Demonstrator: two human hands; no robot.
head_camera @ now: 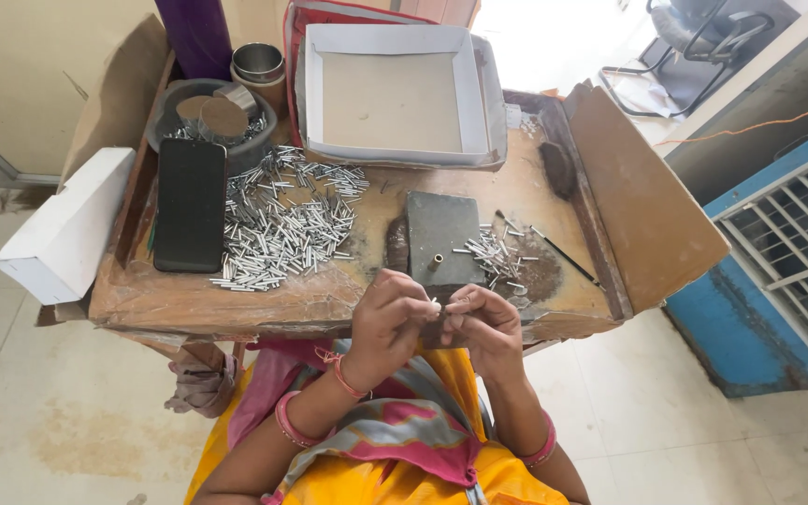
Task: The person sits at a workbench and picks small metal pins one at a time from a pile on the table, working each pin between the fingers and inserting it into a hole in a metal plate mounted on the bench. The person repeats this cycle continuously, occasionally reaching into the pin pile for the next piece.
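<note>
My left hand [387, 318] and my right hand [484, 323] meet just above the near edge of the wooden work tray [236, 301]. Their fingertips pinch a small silver metal tube [438, 305] between them. Directly beyond the hands sits a dark grey metal block [441, 229] with a small brass piece [436, 261] standing on it. A big heap of silver tubes [282, 220] lies left of the block, and a smaller heap [496, 257] lies to its right.
A black phone [190, 204] lies at the tray's left, beside a white box [67, 224]. At the back stand an empty white cardboard tray [395, 93], a steel cup [258, 62] and a round dish [209, 117]. A thin dark rod [568, 260] rests at the right. A blue cooler [778, 252] stands on the floor.
</note>
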